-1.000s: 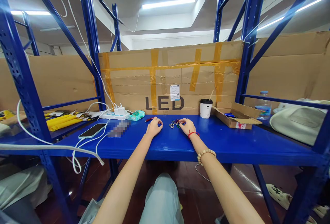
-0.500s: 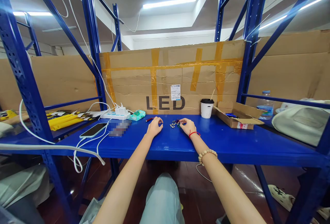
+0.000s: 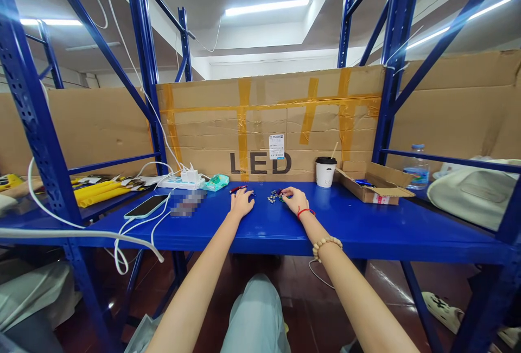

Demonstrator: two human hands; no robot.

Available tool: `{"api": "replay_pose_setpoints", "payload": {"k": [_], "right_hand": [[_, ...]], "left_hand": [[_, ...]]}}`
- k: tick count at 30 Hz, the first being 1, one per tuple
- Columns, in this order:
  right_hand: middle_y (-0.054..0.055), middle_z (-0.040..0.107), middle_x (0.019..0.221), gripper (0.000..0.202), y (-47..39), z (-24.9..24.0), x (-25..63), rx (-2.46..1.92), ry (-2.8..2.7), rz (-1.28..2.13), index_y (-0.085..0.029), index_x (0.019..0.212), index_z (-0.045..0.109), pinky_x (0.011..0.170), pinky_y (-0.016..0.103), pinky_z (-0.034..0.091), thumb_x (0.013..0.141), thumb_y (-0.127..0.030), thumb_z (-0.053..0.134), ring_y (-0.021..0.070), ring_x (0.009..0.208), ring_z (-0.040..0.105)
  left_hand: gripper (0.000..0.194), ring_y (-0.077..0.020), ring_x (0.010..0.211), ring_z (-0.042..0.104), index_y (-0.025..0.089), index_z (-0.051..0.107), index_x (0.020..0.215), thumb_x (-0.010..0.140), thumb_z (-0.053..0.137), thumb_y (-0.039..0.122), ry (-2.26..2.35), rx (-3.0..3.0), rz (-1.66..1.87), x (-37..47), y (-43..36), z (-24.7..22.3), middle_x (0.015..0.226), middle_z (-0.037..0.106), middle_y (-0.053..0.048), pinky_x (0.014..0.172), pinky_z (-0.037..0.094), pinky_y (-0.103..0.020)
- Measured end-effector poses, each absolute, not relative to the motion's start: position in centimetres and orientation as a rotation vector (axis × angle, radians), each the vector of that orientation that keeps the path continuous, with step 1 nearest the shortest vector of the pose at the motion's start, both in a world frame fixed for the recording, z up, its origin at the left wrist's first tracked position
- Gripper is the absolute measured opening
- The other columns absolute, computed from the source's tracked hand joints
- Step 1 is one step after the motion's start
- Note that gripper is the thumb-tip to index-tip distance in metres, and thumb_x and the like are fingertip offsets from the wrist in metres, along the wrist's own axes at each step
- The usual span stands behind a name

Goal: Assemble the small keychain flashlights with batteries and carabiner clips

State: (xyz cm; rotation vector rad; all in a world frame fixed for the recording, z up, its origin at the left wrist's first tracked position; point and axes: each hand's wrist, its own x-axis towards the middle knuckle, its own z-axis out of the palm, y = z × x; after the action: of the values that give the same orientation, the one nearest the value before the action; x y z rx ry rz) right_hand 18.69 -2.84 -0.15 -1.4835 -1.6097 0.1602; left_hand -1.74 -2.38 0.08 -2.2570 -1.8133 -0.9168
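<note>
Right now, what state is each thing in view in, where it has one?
Left hand, fingers spread
Right hand, fingers curled, grip unclear
Small metal parts, loose, clustered
Cup, upright, lidded
Cardboard box, open
Phone, flat, screen dark
Bottle, upright, capped
Power strip, adapter plugged in
Ceiling light, on

Toward the desk's (image 3: 260, 228) back edge, our left hand (image 3: 242, 203) lies spread near a red object (image 3: 237, 188), our right hand (image 3: 295, 200) curled beside metal pieces (image 3: 272, 198).
</note>
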Motion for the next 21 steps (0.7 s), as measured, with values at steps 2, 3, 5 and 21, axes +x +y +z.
{"api": "replay_pose_setpoints", "payload": {"k": [2,3,5,21], "right_hand": [[-0.004,0.068,0.078,0.017,-2.9,-0.1,18.7,-1.480,-1.612,0.157,-0.025,0.081,0.063,0.064,0.024,0.044,0.067,-0.018,0.055,0.0147,0.081,0.062],[-0.004,0.068,0.078,0.017,-2.9,-0.1,18.7,-1.477,-1.614,0.157,-0.025,0.081,0.063,0.064,0.023,0.044,0.066,-0.018,0.056,0.0144,0.080,0.062],[-0.005,0.068,0.077,0.018,-2.9,-0.1,18.7,-1.473,-1.617,0.159,-0.025,0.081,0.063,0.063,0.023,0.044,0.066,-0.018,0.056,0.0139,0.079,0.062],[-0.005,0.068,0.077,0.018,-3.0,0.0,18.6,-1.469,-1.618,0.151,-0.025,0.080,0.063,0.064,0.023,0.044,0.066,-0.017,0.055,0.0137,0.078,0.062]], "left_hand": [[0.030,-0.0292,0.122,0.033,0.023,0.057,0.108,0.079,0.049,0.028,-1.838,-2.282,-0.864,-1.8,-1.9,-0.3,0.128,0.044,-0.011,0.096,0.026,-0.047],[0.030,-0.0297,0.123,0.032,0.023,0.058,0.107,0.080,0.048,0.030,-1.850,-2.289,-0.844,-1.8,-1.8,-0.4,0.129,0.044,-0.011,0.096,0.026,-0.048],[0.029,-0.0294,0.123,0.031,0.025,0.058,0.108,0.081,0.046,0.031,-1.866,-2.298,-0.815,-1.9,-1.5,-0.6,0.129,0.044,-0.010,0.096,0.025,-0.048],[0.028,-0.0232,0.108,0.050,0.022,0.062,0.099,0.082,0.041,0.030,-1.890,-2.309,-0.813,-1.8,-1.9,-0.1,0.108,0.061,-0.007,0.093,0.032,-0.041]]}}
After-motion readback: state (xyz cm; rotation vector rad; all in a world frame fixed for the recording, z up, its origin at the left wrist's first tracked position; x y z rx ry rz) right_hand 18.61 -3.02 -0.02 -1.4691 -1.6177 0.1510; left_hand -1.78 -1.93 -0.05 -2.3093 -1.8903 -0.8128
